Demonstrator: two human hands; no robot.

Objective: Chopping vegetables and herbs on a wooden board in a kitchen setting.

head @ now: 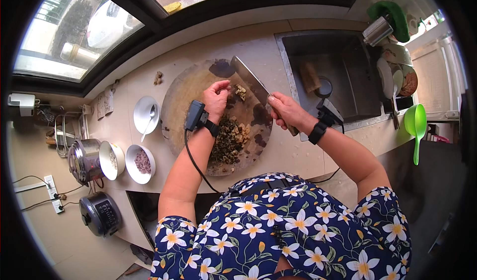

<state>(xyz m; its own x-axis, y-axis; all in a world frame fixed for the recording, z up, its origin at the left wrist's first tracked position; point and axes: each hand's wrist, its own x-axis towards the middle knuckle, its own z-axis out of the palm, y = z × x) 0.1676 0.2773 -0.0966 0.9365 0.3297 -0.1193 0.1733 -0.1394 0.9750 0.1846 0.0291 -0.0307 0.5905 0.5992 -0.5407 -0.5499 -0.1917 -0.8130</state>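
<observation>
My right hand (287, 110) grips the handle of a cleaver (251, 76), whose broad blade slants up and left over the right side of a round wooden chopping board (179, 104). My left hand (217, 99) hovers over the middle of the board with curled fingers; whether anything is pinched in them cannot be made out. Just right of its fingertips lies a small pale clump of food (240, 92). A heap of chopped dark and tan food (229, 140) covers the near part of the board, partly hidden by my left forearm. Dark wet patches stain the wood.
Left of the board stand a white bowl (141, 110) with a spoon (149, 121), a bowl of pinkish minced food (143, 163), and another bowl (111, 160). A ginger-like piece (158, 78) lies behind. To the right is a sink (346, 71), with a green ladle (415, 127) beyond.
</observation>
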